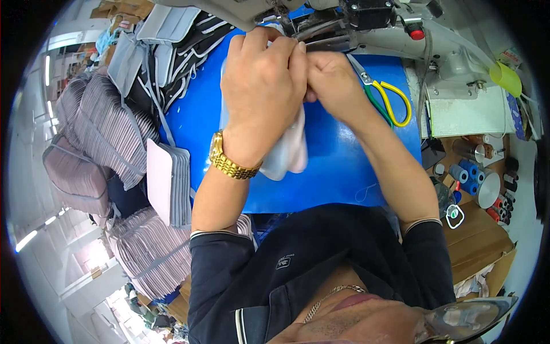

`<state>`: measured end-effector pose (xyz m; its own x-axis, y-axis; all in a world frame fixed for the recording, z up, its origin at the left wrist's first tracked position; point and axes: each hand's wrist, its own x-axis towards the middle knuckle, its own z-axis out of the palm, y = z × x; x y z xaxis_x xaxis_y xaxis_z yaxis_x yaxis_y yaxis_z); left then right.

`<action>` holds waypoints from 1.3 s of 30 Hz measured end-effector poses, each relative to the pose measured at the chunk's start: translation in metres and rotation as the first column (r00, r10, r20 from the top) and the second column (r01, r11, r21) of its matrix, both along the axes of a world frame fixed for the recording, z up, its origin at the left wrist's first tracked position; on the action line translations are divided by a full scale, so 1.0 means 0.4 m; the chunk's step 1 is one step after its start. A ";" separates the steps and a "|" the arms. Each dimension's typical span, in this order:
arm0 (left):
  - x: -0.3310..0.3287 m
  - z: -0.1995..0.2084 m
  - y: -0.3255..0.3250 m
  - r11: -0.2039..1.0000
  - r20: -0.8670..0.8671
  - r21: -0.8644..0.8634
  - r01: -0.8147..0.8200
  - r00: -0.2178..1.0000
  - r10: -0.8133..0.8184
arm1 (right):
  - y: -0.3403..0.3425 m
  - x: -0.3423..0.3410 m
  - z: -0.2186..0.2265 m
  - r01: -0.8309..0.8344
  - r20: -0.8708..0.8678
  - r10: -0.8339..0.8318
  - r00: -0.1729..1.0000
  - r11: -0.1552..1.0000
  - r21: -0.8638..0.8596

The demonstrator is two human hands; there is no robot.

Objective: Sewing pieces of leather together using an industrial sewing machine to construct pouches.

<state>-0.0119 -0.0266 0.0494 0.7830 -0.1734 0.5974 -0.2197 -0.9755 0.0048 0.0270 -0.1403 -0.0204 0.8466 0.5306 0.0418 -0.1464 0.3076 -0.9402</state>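
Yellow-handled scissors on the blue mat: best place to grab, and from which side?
Take the scissors by the yellow loop handles, coming in from the person's right. The loops lie flat and uncovered on the blue mat, while the blades point up-left toward the right hand and the sewing machine.

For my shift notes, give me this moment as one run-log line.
left hand: pressing pale fabric piece | right hand: pinching it at sewing machine | surface: blue table | nearby: scissors

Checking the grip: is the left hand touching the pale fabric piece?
Touching: the head view shows the left hand pressed onto the pale fabric piece, fingers wrapped over it.
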 end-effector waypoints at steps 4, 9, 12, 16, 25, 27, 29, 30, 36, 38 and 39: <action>-0.015 0.018 0.004 0.990 -0.083 -0.142 0.020 0.996 -0.032 | -0.080 0.020 0.011 0.020 0.244 0.045 0.969 0.966 -0.259; -0.024 0.020 0.017 0.972 -0.103 -0.237 0.005 0.994 -0.030 | -0.081 0.038 0.036 0.042 0.393 0.076 0.916 0.958 -0.283; -0.036 0.033 0.027 0.949 -0.198 -0.315 -0.019 0.979 -0.046 | -0.082 0.049 0.042 0.083 0.417 0.047 0.908 0.954 -0.290; -0.155 0.028 -0.006 0.935 -0.220 -0.348 0.067 0.964 -0.151 | -0.154 -0.036 0.032 -0.224 0.291 0.352 0.890 0.892 -0.393; -0.230 -0.044 -0.060 0.916 -0.090 -0.399 0.042 0.992 -0.084 | -0.164 -0.094 0.034 -0.335 0.070 0.347 0.935 0.932 -0.141; -0.212 -0.047 -0.050 0.918 -0.086 -0.393 0.055 0.992 -0.096 | -0.155 -0.081 0.026 -0.335 0.074 0.348 0.935 0.931 -0.146; -0.188 -0.056 -0.033 0.926 -0.052 -0.372 0.065 0.995 -0.091 | -0.137 -0.061 0.019 -0.335 0.079 0.349 0.934 0.930 -0.150; -0.174 -0.057 -0.028 0.925 -0.050 -0.374 0.067 0.994 -0.092 | -0.132 -0.052 0.019 -0.328 0.076 0.340 0.937 0.935 -0.137; -0.090 -0.059 0.005 0.912 -0.002 -0.390 0.123 0.991 -0.134 | -0.088 0.012 0.007 -0.263 0.188 0.293 0.937 0.950 -0.167; -0.063 -0.053 0.019 0.926 -0.017 -0.361 0.110 0.992 -0.125 | -0.073 0.035 0.005 -0.251 0.214 0.282 0.935 0.954 -0.162; -0.050 -0.047 0.022 0.939 -0.037 -0.329 0.095 0.993 -0.114 | -0.068 0.048 0.004 -0.240 0.237 0.272 0.933 0.958 -0.154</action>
